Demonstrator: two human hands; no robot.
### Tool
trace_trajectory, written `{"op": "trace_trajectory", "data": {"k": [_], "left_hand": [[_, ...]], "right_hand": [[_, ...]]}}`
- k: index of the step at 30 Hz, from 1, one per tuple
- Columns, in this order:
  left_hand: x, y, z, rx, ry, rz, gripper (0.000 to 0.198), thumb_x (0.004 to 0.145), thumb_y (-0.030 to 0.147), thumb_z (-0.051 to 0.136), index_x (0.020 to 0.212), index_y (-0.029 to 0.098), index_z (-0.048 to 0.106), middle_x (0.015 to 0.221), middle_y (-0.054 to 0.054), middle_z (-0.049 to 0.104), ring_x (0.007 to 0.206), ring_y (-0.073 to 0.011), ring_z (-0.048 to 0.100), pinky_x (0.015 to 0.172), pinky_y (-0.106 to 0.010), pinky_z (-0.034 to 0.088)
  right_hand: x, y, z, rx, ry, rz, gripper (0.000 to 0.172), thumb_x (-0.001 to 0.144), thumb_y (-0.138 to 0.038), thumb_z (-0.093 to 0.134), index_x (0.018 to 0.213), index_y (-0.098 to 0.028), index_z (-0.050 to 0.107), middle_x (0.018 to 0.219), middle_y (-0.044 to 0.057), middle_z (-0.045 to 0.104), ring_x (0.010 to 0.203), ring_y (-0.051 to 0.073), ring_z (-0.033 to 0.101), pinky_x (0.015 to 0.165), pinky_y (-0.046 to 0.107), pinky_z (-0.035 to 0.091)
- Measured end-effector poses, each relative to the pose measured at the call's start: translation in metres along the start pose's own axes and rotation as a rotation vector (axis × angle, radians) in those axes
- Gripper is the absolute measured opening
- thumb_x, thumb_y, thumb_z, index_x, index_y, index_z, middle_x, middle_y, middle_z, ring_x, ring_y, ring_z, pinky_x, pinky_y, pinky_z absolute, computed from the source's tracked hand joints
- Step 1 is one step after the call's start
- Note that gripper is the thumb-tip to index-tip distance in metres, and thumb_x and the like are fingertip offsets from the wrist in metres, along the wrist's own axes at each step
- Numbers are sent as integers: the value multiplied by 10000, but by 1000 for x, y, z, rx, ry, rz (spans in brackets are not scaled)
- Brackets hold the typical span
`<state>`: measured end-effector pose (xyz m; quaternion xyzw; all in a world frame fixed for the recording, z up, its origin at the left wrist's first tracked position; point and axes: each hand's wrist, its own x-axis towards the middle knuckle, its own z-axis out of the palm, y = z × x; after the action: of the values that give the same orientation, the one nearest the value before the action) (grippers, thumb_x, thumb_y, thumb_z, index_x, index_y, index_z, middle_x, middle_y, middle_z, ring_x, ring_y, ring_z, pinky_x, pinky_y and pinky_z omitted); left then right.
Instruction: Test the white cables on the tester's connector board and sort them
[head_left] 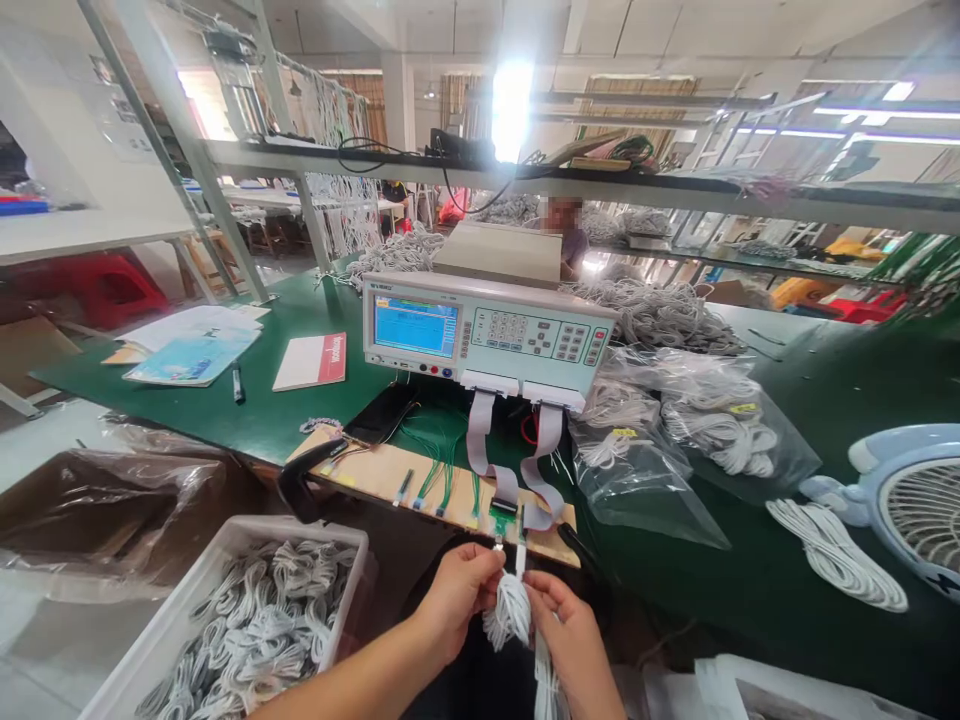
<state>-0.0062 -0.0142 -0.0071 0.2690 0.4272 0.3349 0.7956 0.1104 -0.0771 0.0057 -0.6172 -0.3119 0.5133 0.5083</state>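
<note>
A coiled bundle of white cable [511, 610] hangs between my hands at the front edge of a wooden board [457, 490]. My left hand [463, 592] is closed, thumb and fingertips pinching a cable end beside a small green circuit board [501, 520]. My right hand [564, 622] is closed on the bundle's other side, close to a white connector [520, 560]; its exact grip is partly hidden. More loose white strands run down below that hand. Grey ribbon cables [484, 435] link the small board to a bench tester [487, 330] with a lit blue screen.
A white bin [360, 540] of coiled cables stands at left, beside a plastic-lined carton [97, 490]. Bagged coils [720, 420], a loose coil [836, 555] and a fan [919, 505] lie right. Papers [195, 345] and a marker [238, 384] sit left. A person [574, 243] is behind the tester.
</note>
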Motion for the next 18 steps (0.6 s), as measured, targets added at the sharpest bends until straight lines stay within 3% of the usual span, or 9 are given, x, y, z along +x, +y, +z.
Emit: {"op": "trace_trajectory", "data": {"k": [6, 12, 18], "left_hand": [[0, 1, -2, 3, -21, 9, 318, 563, 375, 656, 555, 144, 438, 485, 37, 459, 419, -44, 370, 457, -193, 266], [-1, 4, -1, 41, -6, 2, 289, 565, 348, 656, 553, 140, 456, 473, 30, 473, 411, -47, 377, 444, -192, 257], [-2, -6, 2, -104, 37, 76, 287, 580, 351, 660, 610, 125, 486, 501, 25, 481, 430, -48, 386, 466, -195, 289]], "right_hand": [[3, 12, -6, 10, -49, 10, 362, 682, -406, 603, 921, -134, 597, 636, 27, 621, 526, 138, 534, 471, 220, 418], [5, 1, -3, 0, -62, -21, 324, 665, -386, 626, 882, -145, 617, 641, 24, 635, 565, 152, 550, 507, 221, 419], [5, 0, 6, 81, -50, -15, 321, 623, -354, 667, 870, -155, 622, 659, 21, 639, 567, 160, 559, 537, 235, 434]]}}
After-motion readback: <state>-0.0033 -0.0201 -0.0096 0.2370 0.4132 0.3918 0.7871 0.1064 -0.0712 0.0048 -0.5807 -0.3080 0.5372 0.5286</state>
